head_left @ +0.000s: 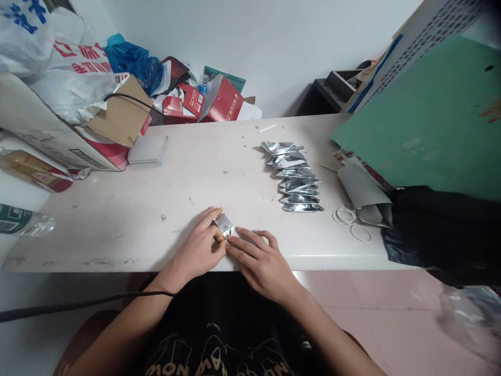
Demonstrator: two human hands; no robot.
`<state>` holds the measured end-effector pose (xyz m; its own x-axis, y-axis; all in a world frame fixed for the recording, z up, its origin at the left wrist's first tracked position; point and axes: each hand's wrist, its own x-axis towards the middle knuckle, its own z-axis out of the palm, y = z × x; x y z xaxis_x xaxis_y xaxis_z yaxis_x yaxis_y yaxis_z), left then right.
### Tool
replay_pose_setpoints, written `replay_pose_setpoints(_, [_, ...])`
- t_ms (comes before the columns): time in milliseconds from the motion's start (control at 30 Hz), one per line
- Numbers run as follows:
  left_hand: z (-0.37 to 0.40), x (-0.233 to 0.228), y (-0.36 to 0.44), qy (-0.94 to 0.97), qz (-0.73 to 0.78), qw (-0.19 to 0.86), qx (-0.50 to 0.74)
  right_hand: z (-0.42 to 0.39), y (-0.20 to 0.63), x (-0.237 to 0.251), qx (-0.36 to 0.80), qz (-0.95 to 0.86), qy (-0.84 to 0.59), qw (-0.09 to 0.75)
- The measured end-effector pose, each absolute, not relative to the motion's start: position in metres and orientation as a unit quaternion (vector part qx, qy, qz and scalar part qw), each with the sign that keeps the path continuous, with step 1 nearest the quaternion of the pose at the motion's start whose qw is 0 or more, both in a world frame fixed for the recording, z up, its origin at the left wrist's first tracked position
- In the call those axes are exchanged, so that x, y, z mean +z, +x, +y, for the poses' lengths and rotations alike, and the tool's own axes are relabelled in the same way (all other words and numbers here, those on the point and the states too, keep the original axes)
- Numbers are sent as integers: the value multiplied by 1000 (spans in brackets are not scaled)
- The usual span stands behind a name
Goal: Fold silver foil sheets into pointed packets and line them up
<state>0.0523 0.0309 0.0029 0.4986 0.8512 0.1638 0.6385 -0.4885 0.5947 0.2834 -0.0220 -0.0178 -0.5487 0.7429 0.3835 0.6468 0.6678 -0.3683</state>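
A small piece of silver foil (223, 224), folded into a block shape, lies near the front edge of the white table (188, 172). My left hand (199, 243) is closed around its left side, fingers behind and thumb in front. From the right, my right hand (262, 256) reaches in with its fingers stretched out flat, the fingertips at the foil's near right corner. Farther right, several folded silver foil pieces (299, 185) are lined up in an overlapping row.
White rubber bands (344, 215) and a grey rolled sheet (362, 190) lie at the right, by a green board (426, 120) and a black bag (442, 235). A cardboard box (47, 125), bottles (25, 220) and a white stack (147, 150) stand left. A black cable (86, 303) crosses my left forearm.
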Motion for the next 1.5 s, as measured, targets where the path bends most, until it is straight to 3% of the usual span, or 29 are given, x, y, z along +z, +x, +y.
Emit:
replay_pose_setpoints(1000, [37, 2, 45, 833, 442, 251, 218, -24, 276, -18, 109, -854, -430, 271])
replay_pose_setpoints(1500, [18, 12, 10, 893, 372, 164, 195, -23, 282, -13, 131, -834, -426, 327])
